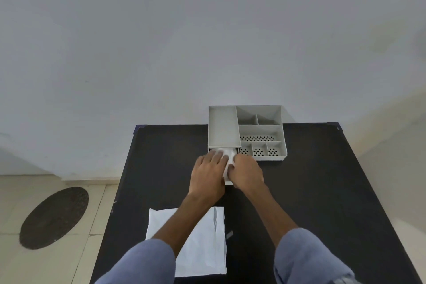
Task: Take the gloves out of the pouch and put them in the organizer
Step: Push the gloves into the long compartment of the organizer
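Note:
A grey organizer (260,131) with several compartments stands at the far edge of the black table (322,180). Its drawer (228,182) is pulled out toward me under the left section. White gloves (227,153) lie bunched in the drawer. My left hand (208,173) presses on them from the left, fingers spread over the white material. From the right, my right hand (246,174) holds the gloves with curled fingers. The white pouch (202,244) lies flat on the table near me, partly under my left forearm.
A small grey strip (229,235) lies beside the pouch's right edge. The table stands against a pale wall. To the left, the tiled floor holds a dark oval mat (54,218).

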